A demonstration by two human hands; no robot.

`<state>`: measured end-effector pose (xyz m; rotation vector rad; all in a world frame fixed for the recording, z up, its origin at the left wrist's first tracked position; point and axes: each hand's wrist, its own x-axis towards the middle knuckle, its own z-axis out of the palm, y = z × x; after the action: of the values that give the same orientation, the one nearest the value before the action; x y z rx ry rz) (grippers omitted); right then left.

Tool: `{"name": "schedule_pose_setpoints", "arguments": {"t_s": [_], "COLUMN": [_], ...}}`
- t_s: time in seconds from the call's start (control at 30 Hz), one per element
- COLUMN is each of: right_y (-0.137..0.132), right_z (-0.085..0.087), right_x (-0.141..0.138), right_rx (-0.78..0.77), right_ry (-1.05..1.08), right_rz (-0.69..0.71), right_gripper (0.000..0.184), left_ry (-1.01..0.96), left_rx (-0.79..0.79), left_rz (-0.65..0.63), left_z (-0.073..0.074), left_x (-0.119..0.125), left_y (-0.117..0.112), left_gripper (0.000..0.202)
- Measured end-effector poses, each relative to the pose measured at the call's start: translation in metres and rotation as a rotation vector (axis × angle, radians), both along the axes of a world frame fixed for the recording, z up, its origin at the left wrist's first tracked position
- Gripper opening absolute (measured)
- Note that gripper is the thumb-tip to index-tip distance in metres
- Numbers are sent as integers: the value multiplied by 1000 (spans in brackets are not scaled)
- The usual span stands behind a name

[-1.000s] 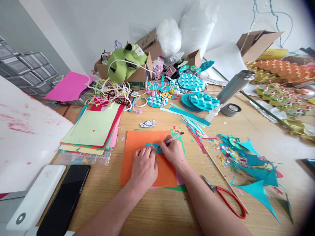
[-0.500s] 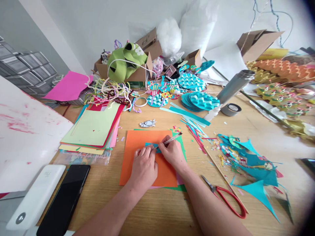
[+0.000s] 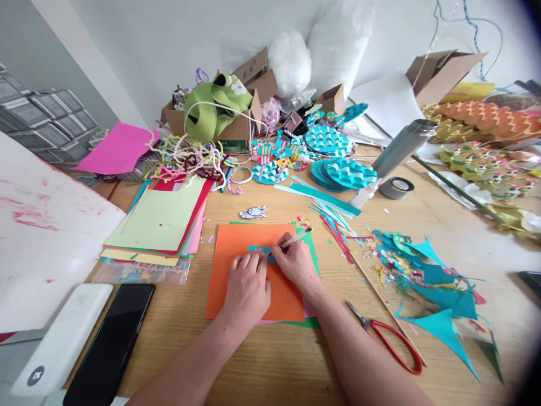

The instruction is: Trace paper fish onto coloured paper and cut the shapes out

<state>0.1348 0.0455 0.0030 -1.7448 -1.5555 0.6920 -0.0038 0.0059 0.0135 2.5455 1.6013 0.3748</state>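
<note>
My right hand (image 3: 296, 265) pinches a slim whitish pencil (image 3: 296, 237) with a dark end. Its point is down at a small blue piece of paper (image 3: 256, 248). Fingers bent slightly and resting flat, my left hand (image 3: 249, 285) presses on the lower left of that blue piece and covers part of it. Under both hands lies an orange sheet (image 3: 224, 270), with a green sheet (image 3: 311, 248) showing from beneath at the right. Just beyond the orange sheet is a small white paper fish cutout (image 3: 253, 212) with dark outlines.
Red-handled scissors (image 3: 391, 344) and a thin wooden stick (image 3: 389, 307) lie right of my right forearm, near teal paper scraps (image 3: 443, 282). Coloured sheets (image 3: 156, 220), a black phone (image 3: 112, 344) and a white power bank (image 3: 63, 338) are at left. A metal flask (image 3: 403, 149) stands behind.
</note>
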Motion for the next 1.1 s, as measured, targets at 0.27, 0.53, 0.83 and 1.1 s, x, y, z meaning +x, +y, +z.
{"name": "schedule_pose_setpoints", "arguments": {"t_s": [0.27, 0.53, 0.83, 1.1], "right_y": [1, 1, 0, 0], "right_z": [0, 0, 3, 4], "right_x": [1, 0, 0, 1], "right_rx": [-5, -3, 4, 17], "right_ry": [-13, -7, -8, -35], "right_rz": [5, 2, 6, 19], "right_gripper": [11, 12, 13, 13], "left_ry": [3, -4, 3, 12], "left_rx": [-7, 4, 9, -3], "left_rz": [-18, -28, -32, -24], "left_z": [1, -1, 0, 1], "left_x": [-2, -3, -3, -3], "left_y": [-1, -2, -2, -2], "left_gripper": [43, 43, 41, 41]}}
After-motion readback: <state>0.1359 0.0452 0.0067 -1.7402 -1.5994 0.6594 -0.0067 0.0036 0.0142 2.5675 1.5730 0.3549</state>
